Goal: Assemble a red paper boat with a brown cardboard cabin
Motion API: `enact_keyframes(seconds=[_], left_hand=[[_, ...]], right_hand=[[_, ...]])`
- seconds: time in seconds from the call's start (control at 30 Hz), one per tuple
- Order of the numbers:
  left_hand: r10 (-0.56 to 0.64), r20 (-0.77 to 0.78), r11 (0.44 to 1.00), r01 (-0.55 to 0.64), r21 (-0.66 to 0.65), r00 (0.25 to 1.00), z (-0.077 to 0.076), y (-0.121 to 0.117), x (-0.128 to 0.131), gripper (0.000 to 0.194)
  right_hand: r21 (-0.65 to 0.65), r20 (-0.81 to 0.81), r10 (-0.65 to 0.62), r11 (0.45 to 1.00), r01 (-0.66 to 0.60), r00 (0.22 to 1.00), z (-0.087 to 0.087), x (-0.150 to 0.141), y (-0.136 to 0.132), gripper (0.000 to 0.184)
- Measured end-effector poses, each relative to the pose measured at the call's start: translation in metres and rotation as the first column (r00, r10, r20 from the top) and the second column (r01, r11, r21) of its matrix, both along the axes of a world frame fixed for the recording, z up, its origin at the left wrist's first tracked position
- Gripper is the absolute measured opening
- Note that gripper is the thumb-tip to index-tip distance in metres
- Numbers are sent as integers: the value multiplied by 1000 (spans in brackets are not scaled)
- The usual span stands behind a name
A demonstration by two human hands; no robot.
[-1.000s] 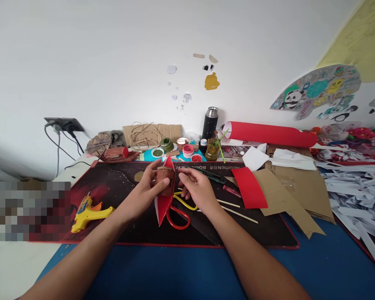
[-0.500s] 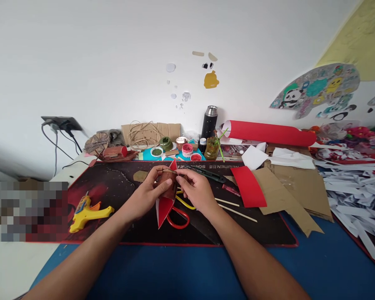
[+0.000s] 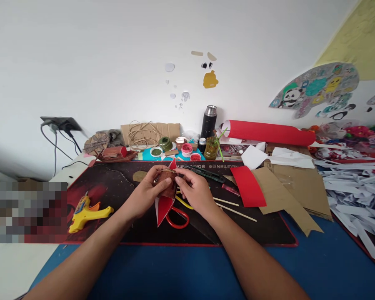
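Observation:
My left hand point(image 3: 143, 196) and my right hand point(image 3: 197, 192) meet over the dark cutting mat point(image 3: 112, 187). Both grip a small brown craft piece point(image 3: 166, 185) wrapped in a pointed red paper shape point(image 3: 163, 208). The left fingers curl around its left side with the thumb on top. My right hand pinches its upper right edge with fingers closed. Red-and-yellow scissors point(image 3: 178, 214) lie on the mat just under the hands.
A yellow glue gun point(image 3: 86, 210) lies at the mat's left. Thin wooden sticks point(image 3: 234, 210), a red paper sheet point(image 3: 248, 186) and cardboard pieces point(image 3: 287, 196) lie to the right. Paint pots point(image 3: 187, 149), a black flask point(image 3: 208, 121) and a red roll point(image 3: 268, 132) line the wall. White paper strips point(image 3: 356, 196) pile far right.
My right hand moved left from beside the piece onto its upper right edge and closed there. The left hand kept its hold; the piece sank slightly.

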State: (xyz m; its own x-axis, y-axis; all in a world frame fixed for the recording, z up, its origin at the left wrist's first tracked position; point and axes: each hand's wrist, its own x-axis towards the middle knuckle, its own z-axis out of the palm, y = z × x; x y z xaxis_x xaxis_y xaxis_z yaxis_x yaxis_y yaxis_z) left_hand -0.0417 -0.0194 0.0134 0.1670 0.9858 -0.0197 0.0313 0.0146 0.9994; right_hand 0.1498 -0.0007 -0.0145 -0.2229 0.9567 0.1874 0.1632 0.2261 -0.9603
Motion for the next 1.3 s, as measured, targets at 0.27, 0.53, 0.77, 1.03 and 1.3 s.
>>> enact_keyframes(seconds=[0.27, 0.53, 0.77, 1.03, 1.3], left_hand=[[-31, -36, 999, 32, 23, 999, 1, 1, 3, 48], [-2, -54, 999, 4, 35, 999, 0, 1, 3, 47], [9, -89, 998, -3, 65, 996, -5, 4, 1, 45], [-13, -97, 999, 18, 51, 995, 0, 1, 2, 55], [-12, -151, 998, 20, 52, 989, 2, -2, -2, 54]], right_hand=[[4, 10, 21, 1000, -21, 1000, 5, 1, -1, 41], [-1, 42, 21, 1000, -20, 999, 4, 1, -1, 40], [21, 56, 21, 1000, -22, 998, 3, 1, -2, 40], [66, 67, 31, 997, -35, 997, 1, 0, -3, 43], [66, 73, 21, 997, -26, 997, 0, 0, -3, 49]])
